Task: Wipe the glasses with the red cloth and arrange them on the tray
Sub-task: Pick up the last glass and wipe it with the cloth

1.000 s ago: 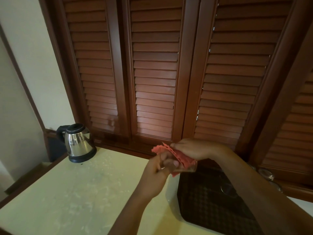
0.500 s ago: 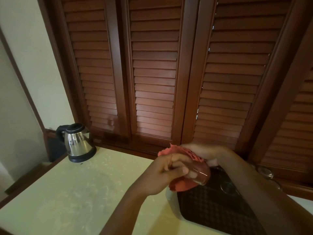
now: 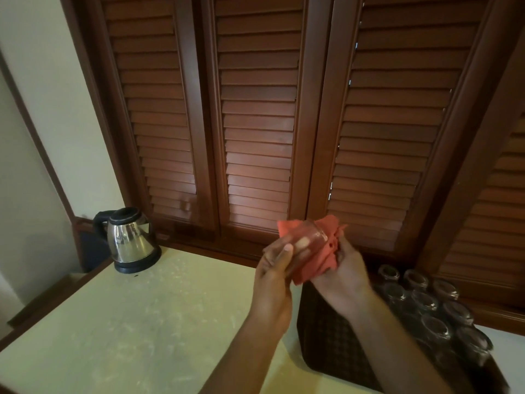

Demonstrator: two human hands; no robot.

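Note:
My left hand (image 3: 272, 277) grips a clear glass (image 3: 308, 240) held up over the table's right half, tilted with one end toward the shutters. The red cloth (image 3: 318, 261) is bunched behind and under the glass, and my right hand (image 3: 345, 277) holds it against the glass. Below my right arm lies a dark checked tray (image 3: 326, 339). Several glasses (image 3: 426, 305) stand upside down in rows on the tray's right part.
A steel electric kettle (image 3: 129, 240) with a black lid and base stands at the table's back left corner. The pale table top (image 3: 127, 322) stretches left of the tray. Brown louvred shutters (image 3: 258, 123) close off the back.
The view has tilted down and right, bringing the rows of glasses into sight. The glass has turned in my left hand, and the cloth has shifted from the front to behind it.

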